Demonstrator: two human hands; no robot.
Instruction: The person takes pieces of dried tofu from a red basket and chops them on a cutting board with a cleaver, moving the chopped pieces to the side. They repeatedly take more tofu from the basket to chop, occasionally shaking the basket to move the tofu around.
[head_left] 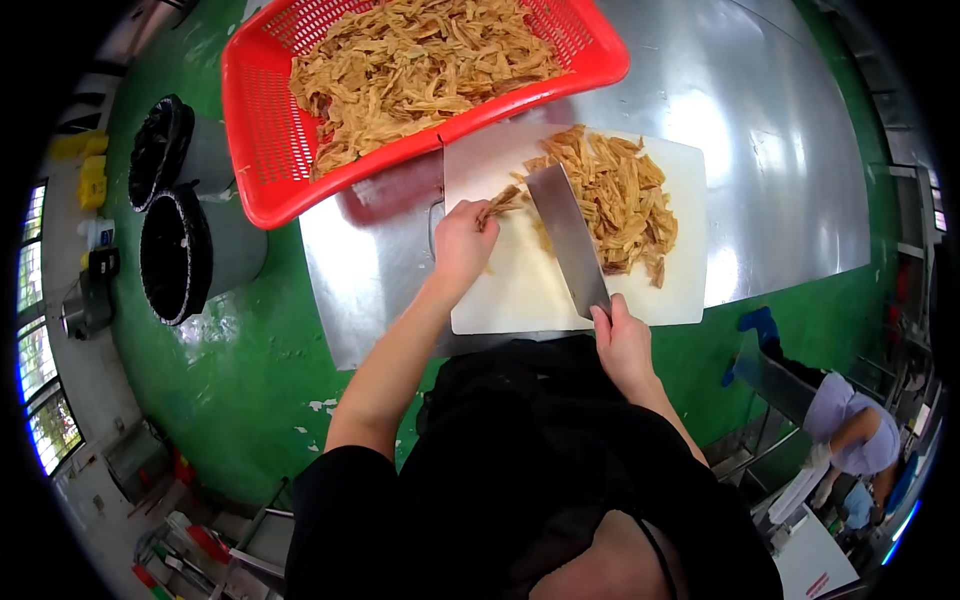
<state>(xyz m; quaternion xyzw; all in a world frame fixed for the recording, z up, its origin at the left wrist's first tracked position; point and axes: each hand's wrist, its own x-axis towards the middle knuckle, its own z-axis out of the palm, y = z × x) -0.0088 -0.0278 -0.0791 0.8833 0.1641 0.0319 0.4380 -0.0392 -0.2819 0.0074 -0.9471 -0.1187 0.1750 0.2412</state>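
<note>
My right hand (625, 345) is closed around the handle end of a cleaver (568, 235), whose wide blade stretches up and left over the cutting board. A few brown strips (505, 203) are pinched in my left hand (466, 242), just left of the blade. To the right of the blade lies a pile of yellowish-brown strips (620, 205), which look like a dried or cooked food. Both hands are over or at the edge of the white cutting board (500, 290). Part of the pile is hidden behind the blade.
A red perforated basket (255, 150) heaped with similar strips (430, 70) stands beyond the board on the metal table (790, 190). Two grey bins (228, 240) with black liners stand on the green floor at left. Another person (850, 430) is at the lower right.
</note>
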